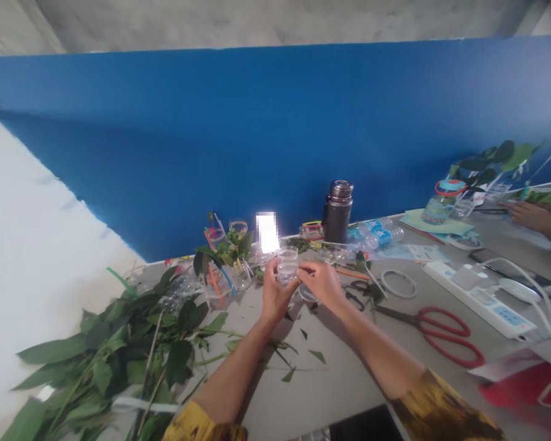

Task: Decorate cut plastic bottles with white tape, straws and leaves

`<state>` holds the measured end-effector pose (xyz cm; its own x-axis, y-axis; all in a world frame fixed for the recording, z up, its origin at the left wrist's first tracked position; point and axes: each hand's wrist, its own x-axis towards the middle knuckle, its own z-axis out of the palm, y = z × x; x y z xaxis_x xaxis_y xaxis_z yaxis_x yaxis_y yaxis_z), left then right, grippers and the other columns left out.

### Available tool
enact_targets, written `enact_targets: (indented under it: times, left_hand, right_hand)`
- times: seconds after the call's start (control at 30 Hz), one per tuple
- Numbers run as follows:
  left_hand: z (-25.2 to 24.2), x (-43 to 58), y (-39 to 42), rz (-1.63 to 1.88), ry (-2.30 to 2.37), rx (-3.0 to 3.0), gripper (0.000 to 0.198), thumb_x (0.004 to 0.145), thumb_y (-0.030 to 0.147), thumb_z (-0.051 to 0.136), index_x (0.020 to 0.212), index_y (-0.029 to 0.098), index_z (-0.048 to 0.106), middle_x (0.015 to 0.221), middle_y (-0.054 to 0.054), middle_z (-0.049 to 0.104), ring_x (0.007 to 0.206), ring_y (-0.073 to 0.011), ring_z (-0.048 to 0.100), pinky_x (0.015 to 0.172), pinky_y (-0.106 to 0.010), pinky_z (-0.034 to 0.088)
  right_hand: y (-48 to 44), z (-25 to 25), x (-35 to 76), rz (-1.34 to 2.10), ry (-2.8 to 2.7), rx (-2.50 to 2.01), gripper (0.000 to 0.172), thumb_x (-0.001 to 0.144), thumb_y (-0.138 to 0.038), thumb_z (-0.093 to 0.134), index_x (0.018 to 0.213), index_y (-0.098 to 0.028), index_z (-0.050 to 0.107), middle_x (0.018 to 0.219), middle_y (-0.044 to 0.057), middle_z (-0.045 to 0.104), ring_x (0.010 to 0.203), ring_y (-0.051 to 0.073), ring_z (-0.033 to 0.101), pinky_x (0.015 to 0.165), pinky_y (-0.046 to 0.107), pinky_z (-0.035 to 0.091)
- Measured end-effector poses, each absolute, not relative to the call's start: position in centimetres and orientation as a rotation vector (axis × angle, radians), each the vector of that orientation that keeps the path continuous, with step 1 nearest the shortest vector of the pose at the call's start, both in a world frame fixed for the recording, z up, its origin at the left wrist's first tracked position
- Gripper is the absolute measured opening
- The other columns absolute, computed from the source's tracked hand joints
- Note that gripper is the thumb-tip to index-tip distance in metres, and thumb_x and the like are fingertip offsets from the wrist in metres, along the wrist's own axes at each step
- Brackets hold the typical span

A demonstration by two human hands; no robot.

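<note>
Head view: an onlooker sees two forearms reaching over a grey table (349, 380).
Left hand (274, 294): curled around a clear plastic cup (287, 267), apparently steadying it for the other hand.
Right hand (319, 285): fingers pinched at the cup's side; cannot tell whether they grip it or something thin.
Cup: held up between both hands, at 12 o'clock from the wrists.
Cut leafy branches (110, 349): heaped at 9 o'clock, away from the work.
Red-handled scissors (445, 337): lying at 3 o'clock, within the right hand's reach.
Co-worker's hand (530, 216): resting on the table at 2 o'clock.
</note>
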<state>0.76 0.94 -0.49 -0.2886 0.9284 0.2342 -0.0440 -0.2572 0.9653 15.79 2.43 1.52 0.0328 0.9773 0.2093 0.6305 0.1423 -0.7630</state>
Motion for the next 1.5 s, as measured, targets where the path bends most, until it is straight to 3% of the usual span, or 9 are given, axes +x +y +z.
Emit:
enact_targets:
  times: [0.3,0.6,0.87,1.03,1.17,1.27,1.37,1.5]
  left_hand:
    - [-0.9,1.1,1.1,1.675,1.192,1.193,0.068,0.056,0.017,0.097,0.116,0.024,0.067,0.121,-0.008,0.066,0.128,-0.0345,0.057,0.111,-0.042,0.041]
    - [-0.6,0.8,1.0,1.572,1.343,1.280,0.067,0.064,0.026,0.097,0.121,0.026,0.062,0.127,-0.008,0.066,0.125,-0.0327,0.060,0.109,-0.042,0.044]
    - [-0.6,2.1,0.7,1.754,1.293,1.180,0.070,0.057,0.026,0.102,0.117,0.024,0.065,0.120,-0.008,0.065,0.126,-0.0346,0.058,0.111,-0.043,0.042]
    - [-0.4,0.8,1.5,1.577,1.104,1.107,0.067,0.058,0.028,0.101,0.114,0.023,0.065,0.117,-0.008,0.072,0.119,-0.0311,0.066,0.106,-0.042,0.049]
    - [-0.1,0.1,1.6,1.466,0.896,1.147,0.066,0.064,0.035,0.098,0.123,0.021,0.070,0.127,-0.010,0.075,0.116,-0.0308,0.070,0.104,-0.043,0.053]
    - [-0.1,0.1,1.5,1.416,0.850,1.205,0.057,0.071,0.035,0.093,0.123,0.022,0.075,0.126,-0.011,0.078,0.117,-0.0323,0.070,0.102,-0.043,0.055]
    - [-0.2,0.1,1.6,1.446,0.801,1.193,0.045,0.076,0.034,0.084,0.119,0.023,0.076,0.124,-0.011,0.078,0.118,-0.0314,0.071,0.100,-0.042,0.056]
    - [-0.2,-0.3,1.7,1.608,1.108,1.215,0.026,0.073,0.031,0.080,0.096,0.021,0.075,0.097,-0.006,0.078,0.094,-0.0236,0.073,0.083,-0.034,0.058]
  right_hand:
    - [2.5,1.6,15.8,0.552,-1.672,-1.625,0.026,0.091,-0.032,0.063,0.095,-0.028,0.089,0.093,0.005,0.086,0.089,0.027,0.078,0.077,0.031,0.054]
    - [2.4,1.4,15.7,0.587,-1.664,-1.568,0.024,0.090,-0.036,0.070,0.104,-0.029,0.089,0.103,0.005,0.086,0.099,0.029,0.080,0.086,0.034,0.056]
    - [2.3,1.5,15.3,0.511,-1.613,-1.615,0.026,0.091,-0.033,0.063,0.097,-0.028,0.088,0.101,0.006,0.086,0.096,0.027,0.079,0.085,0.033,0.055]
    - [3.2,0.4,15.8,0.693,-1.491,-1.274,0.028,0.086,-0.038,0.069,0.105,-0.023,0.085,0.110,0.008,0.084,0.103,0.028,0.077,0.093,0.037,0.057]
    - [3.6,0.4,16.8,1.098,-1.427,-0.980,0.041,0.082,-0.051,0.078,0.108,-0.020,0.084,0.101,0.009,0.083,0.096,0.028,0.075,0.086,0.038,0.058]
    - [3.6,0.5,17.2,1.379,-1.439,-0.795,0.048,0.080,-0.059,0.082,0.110,-0.020,0.083,0.092,0.006,0.080,0.083,0.024,0.072,0.075,0.035,0.056]
    - [3.8,0.2,17.0,1.380,-1.350,-0.804,0.049,0.074,-0.057,0.089,0.106,-0.021,0.082,0.088,0.005,0.079,0.079,0.022,0.071,0.073,0.034,0.055]
    - [4.2,-0.7,16.3,1.314,-1.212,-0.872,0.054,0.065,-0.051,0.094,0.106,-0.021,0.075,0.095,0.006,0.080,0.085,0.024,0.074,0.079,0.036,0.057]
